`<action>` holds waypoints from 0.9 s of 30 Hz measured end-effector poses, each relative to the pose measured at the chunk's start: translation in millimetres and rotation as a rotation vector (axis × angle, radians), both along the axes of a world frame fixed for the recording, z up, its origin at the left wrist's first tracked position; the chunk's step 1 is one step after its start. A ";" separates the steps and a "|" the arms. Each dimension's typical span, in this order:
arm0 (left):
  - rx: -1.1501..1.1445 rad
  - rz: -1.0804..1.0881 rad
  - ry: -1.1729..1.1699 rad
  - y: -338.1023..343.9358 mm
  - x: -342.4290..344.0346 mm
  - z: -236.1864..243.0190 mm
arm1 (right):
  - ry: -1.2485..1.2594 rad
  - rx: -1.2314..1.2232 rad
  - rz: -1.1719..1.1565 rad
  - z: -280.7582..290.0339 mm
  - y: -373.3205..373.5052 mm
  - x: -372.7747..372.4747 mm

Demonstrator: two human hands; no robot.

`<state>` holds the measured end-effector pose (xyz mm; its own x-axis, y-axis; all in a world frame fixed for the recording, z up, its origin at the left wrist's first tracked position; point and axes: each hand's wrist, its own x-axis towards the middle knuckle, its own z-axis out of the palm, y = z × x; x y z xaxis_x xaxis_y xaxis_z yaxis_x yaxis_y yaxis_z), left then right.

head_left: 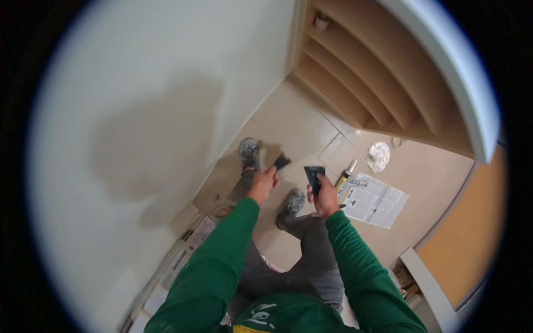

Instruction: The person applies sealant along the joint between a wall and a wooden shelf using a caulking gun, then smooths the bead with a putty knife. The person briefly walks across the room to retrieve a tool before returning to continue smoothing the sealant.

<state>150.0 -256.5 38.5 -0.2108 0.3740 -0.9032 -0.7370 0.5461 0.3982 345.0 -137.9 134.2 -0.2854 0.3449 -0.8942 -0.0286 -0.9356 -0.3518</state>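
Note:
My left hand (265, 183) grips a small dark, flat spreader (282, 160) with an uneven far end, held above the floor between my dusty grey shoes (250, 150). My right hand (325, 195) is closed round a dark putty knife (312, 173), its wide blade pointing away from me. Just right of that hand lie a dark sealant tube with a white nozzle (346, 176) and a printed paper sheet (376, 200) with small items on it. A crumpled white wad (378, 156) rests beyond the paper.
A white wall (133, 94) rises on the left, with boxes and panels (183, 261) along its foot. A wooden shelf unit (373, 66) holding a small container (321, 20) stands ahead. At the lower right are a white-edged unit (427, 283) and an orange-tan surface (466, 233).

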 end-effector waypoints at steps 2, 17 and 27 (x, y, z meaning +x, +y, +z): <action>0.010 -0.091 -0.018 42.8 -12.0 -64.9 | 0.011 -0.016 -0.098 -43.5 24.5 -19.7; 0.123 -0.126 0.004 150.6 -10.6 -304.4 | -0.105 0.087 -0.206 -372.0 75.0 -109.6; -0.014 -0.256 0.286 148.5 -7.0 -289.7 | -0.313 0.169 -0.108 -367.1 108.2 -133.1</action>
